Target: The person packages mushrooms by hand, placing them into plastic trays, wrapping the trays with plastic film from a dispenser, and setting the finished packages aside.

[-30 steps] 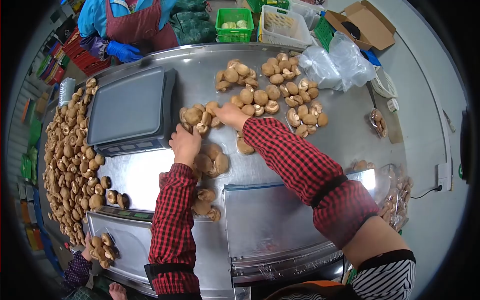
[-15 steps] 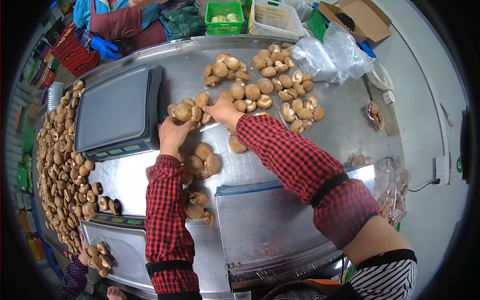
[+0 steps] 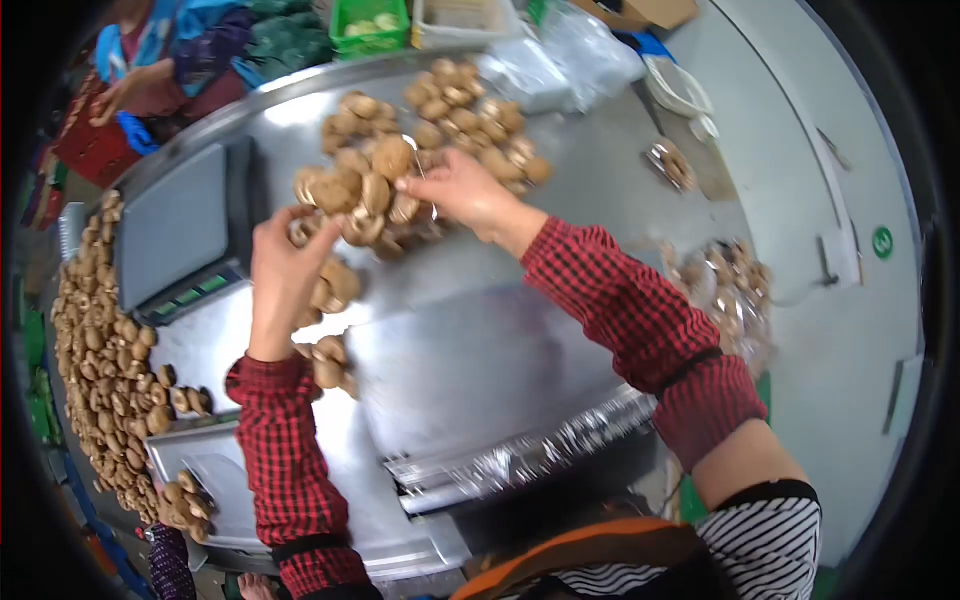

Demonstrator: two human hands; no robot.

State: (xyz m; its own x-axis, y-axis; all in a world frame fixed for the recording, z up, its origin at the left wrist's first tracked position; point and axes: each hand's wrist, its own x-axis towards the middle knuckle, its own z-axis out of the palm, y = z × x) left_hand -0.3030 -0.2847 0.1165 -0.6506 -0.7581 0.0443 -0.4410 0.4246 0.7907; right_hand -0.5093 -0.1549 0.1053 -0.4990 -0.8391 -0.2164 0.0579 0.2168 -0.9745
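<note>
Between my two hands is a clear tray of brown shiitake mushrooms [image 3: 352, 195], held above the metal table. My left hand [image 3: 283, 265] grips its near left side, with thumb and fingers closed at the edge. On the far right side, my right hand [image 3: 465, 195] pinches the rim, its thumb against a mushroom. More mushroom portions [image 3: 338, 285] lie beside my left wrist, and others [image 3: 455, 105] are grouped behind my right hand. Below the held tray is the flat metal top of a wrapping machine [image 3: 470, 350], with crinkled film [image 3: 560, 440] along its near edge.
At left stand a grey scale [image 3: 175, 230] and a long heap of loose mushrooms [image 3: 100, 350]. A co-worker's hand [image 3: 172, 508] touches mushrooms over a second scale; another person [image 3: 150, 75] stands across the table. Plastic bags [image 3: 575, 60] and bagged mushrooms [image 3: 735, 300] lie to the right.
My hands have lifted the tray of mushrooms from beside the scale and brought it nearer the wrapping machine. The camera view has shifted right and tilted.
</note>
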